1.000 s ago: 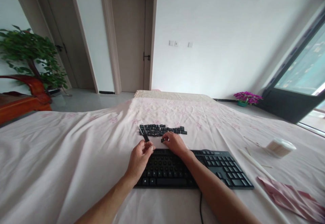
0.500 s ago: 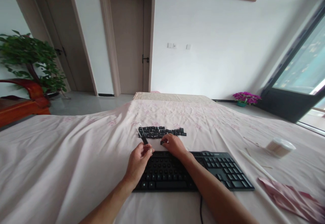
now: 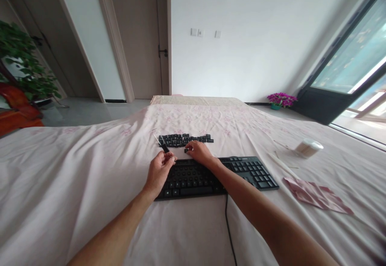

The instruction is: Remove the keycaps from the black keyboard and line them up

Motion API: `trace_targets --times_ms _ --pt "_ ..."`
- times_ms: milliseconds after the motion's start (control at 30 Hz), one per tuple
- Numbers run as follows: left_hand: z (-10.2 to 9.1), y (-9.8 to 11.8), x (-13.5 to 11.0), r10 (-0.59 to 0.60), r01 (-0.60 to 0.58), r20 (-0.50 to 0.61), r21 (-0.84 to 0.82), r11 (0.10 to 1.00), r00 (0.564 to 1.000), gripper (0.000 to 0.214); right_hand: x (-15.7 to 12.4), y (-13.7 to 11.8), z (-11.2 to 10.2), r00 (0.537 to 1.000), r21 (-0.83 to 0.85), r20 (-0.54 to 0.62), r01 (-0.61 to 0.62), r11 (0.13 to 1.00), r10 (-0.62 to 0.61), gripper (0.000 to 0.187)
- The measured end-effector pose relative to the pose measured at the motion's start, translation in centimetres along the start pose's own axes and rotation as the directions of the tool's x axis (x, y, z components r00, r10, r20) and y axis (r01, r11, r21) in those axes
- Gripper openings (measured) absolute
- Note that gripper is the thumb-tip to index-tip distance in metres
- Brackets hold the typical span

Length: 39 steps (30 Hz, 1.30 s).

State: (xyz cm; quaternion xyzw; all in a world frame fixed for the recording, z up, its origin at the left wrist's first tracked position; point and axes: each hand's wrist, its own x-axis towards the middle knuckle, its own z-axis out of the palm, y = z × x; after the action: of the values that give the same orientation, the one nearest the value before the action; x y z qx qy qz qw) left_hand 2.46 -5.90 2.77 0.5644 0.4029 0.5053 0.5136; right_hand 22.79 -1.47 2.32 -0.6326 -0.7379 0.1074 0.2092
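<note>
Pinched in the right hand (image 3: 199,154), a keycap (image 3: 186,150) (probably light, hard, easily fumbled) seems best held by its sides; the left hand (image 3: 158,171) grips a keycap puller (image 3: 163,147).

The keyboard (image 3: 211,175) lay on the bed (image 3: 75,185), its cable (image 3: 229,234) running from its front edge toward the person. Behind it sat a row of loose keycaps (image 3: 185,140). The left hand (image 3: 158,171) was at the keyboard's rear left corner, its puller (image 3: 161,143) slanting to the row's left end. The right hand (image 3: 199,153) lay between row and keyboard. Well to the right stood a tub (image 3: 308,148), with a wrapper (image 3: 316,195) before it.
</note>
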Motion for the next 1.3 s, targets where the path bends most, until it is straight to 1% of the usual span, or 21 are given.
trace_targets --times_ms 200,333,400,467,533,600,667,733,800,833,933,1000,1033,1067,1100,1133,1200,1233,1267,1300 --pt "-0.3 0.0 -0.1 -0.005 0.005 -0.028 -0.007 1.000 1.000 0.030 0.1 -0.1 -0.2 1.000 0.022 -0.004 -0.001 1.000 0.001 0.021" --pt "-0.6 0.1 -0.1 0.015 -0.013 -0.057 0.025 1.000 0.998 0.033 -0.2 -0.1 -0.8 1.000 0.047 -0.026 0.006 0.999 -0.004 0.021" --pt "-0.7 0.3 -0.2 0.033 -0.030 -0.051 0.046 0.998 0.998 0.034 -0.8 -0.2 -1.2 0.998 0.044 -0.063 0.002 0.999 0.001 0.022" --pt "-0.7 0.5 -0.4 0.041 -0.038 -0.029 0.091 0.995 0.999 0.034 -1.7 -0.7 -1.9 0.992 0.073 -0.125 0.004 0.997 0.005 0.022" --pt "-0.6 0.9 -0.6 0.047 -0.049 0.014 0.157 0.986 0.999 0.034 -2.9 -1.6 -2.6 0.985 0.198 -0.172 0.034 0.980 0.000 0.022" --pt "-0.4 1.4 -0.8 0.069 -0.084 0.072 0.231 0.969 0.995 0.032 -4.2 -2.8 -3.2 0.991 0.405 -0.131 0.078 0.911 -0.026 0.029" --pt "-0.2 1.8 -1.1 0.114 -0.149 0.133 0.292 0.945 0.984 0.030 -5.4 -3.8 -3.5 0.997 0.600 -0.048 0.076 0.796 -0.060 0.039" --pt "0.0 2.2 -1.2 0.160 -0.215 0.184 0.333 0.918 0.970 0.028 -6.3 -4.4 -3.5 0.992 0.741 0.055 0.033 0.670 -0.111 0.039" --pt "0.1 2.3 -1.3 0.183 -0.262 0.241 0.353 0.898 0.953 0.026 -6.9 -4.6 -3.1 0.985 0.822 0.118 -0.026 0.568 -0.125 0.035" --pt "0.1 2.4 -1.3 0.184 -0.276 0.271 0.356 0.893 0.945 0.025 -7.1 -4.6 -2.9 0.986 0.846 0.124 -0.047 0.532 -0.110 0.036" --pt "0.2 2.5 -1.4 0.155 -0.273 0.339 0.336 0.901 0.928 0.023 -7.7 -4.3 -2.6 0.993 0.878 0.105 -0.067 0.475 -0.054 0.038" --pt "0.0 2.5 -1.3 0.109 -0.228 0.355 0.313 0.922 0.928 0.024 -7.9 -4.0 -2.9 0.995 0.888 0.088 -0.059 0.455 -0.044 0.038" --pt "-0.2 2.5 -1.2 0.087 -0.203 0.353 0.307 0.930 0.932 0.027 -8.0 -3.7 -3.3 0.998 0.896 0.059 -0.041 0.442 -0.027 0.038" --pt "-0.5 2.4 -1.0 0.076 -0.181 0.332 0.297 0.937 0.940 0.031 -8.1 -3.3 -3.8 1.000 0.904 0.002 -0.007 0.427 0.013 0.038" --pt "-0.9 2.2 -0.7 0.079 -0.171 0.300 0.296 0.940 0.951 0.035 -8.1 -2.7 -4.4 0.993 0.910 -0.082 0.041 0.414 0.082 0.038" --pt "-1.4 1.9 -0.3 0.089 -0.163 0.243 0.307 0.938 0.966 0.038 -8.1 -2.1 -5.0 0.969 0.907 -0.178 0.094 0.410 0.170 0.037" --pt "-2.6 0.9 0.5 0.105 -0.132 0.094 0.351 0.927 0.990 0.044 -8.3 -0.4 -6.1 0.892 0.880 -0.327 0.166 0.444 0.314 0.037" --pt "-3.2 0.3 1.0 0.108 -0.112 0.034 0.382 0.917 0.994 0.046 -8.5 0.4 -6.5 0.856 0.866 -0.370 0.177 0.468 0.361 0.036" --pt "-3.7 -0.3 1.4 0.118 -0.099 -0.020 0.413 0.905 0.993 0.048 -8.7 1.2 -6.7 0.832 0.856 -0.390 0.171 0.488 0.394 0.035" --pt "-4.2 -0.9 1.7 0.108 -0.080 -0.040 0.434 0.897 0.993 0.049 -9.0 1.8 -6.8 0.817 0.849 -0.399 0.157 0.505 0.417 0.034"
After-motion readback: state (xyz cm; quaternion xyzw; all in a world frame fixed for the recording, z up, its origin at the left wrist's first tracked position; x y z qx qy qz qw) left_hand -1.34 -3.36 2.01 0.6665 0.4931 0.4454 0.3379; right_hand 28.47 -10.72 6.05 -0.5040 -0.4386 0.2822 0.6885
